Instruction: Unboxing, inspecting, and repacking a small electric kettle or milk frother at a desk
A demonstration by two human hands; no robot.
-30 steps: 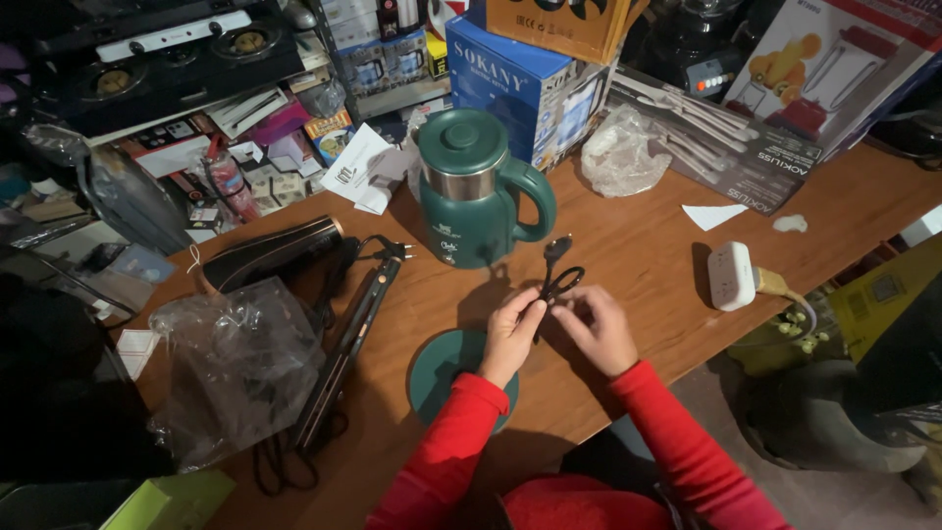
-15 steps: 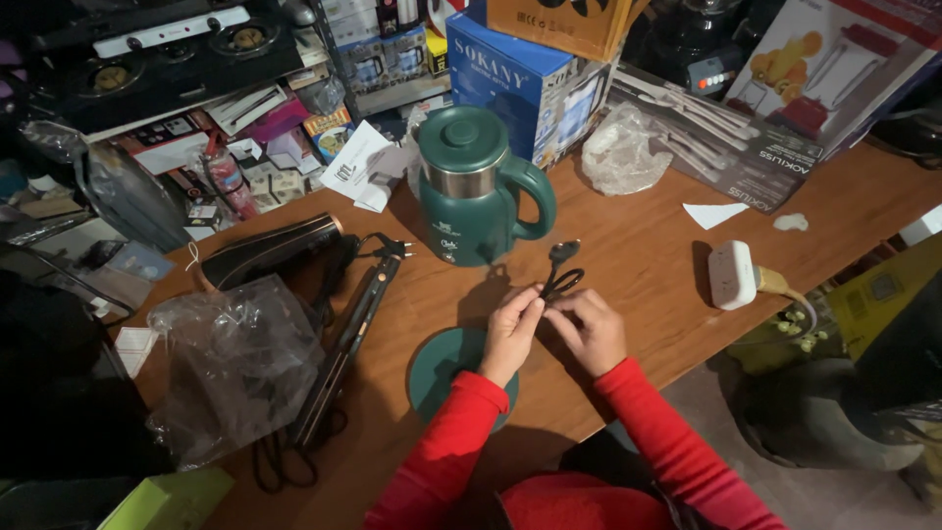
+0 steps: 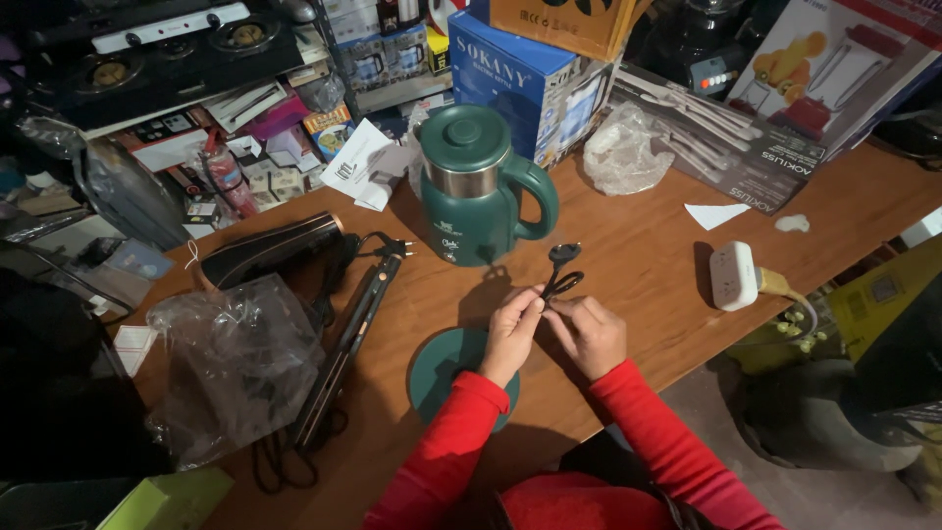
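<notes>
A coiled black power cord [image 3: 561, 277] with its plug pointing toward twelve o'clock is pinched between the left hand [image 3: 512, 332] and the right hand [image 3: 592, 335], both clenched on it above the wooden table [image 3: 648, 265]. A green kettle [image 3: 478, 186] stands upright just beyond the cord at eleven o'clock. The round green base [image 3: 446, 368] lies at seven o'clock, partly covered by the left arm. A white power strip [image 3: 734, 275] rests well apart at three o'clock.
</notes>
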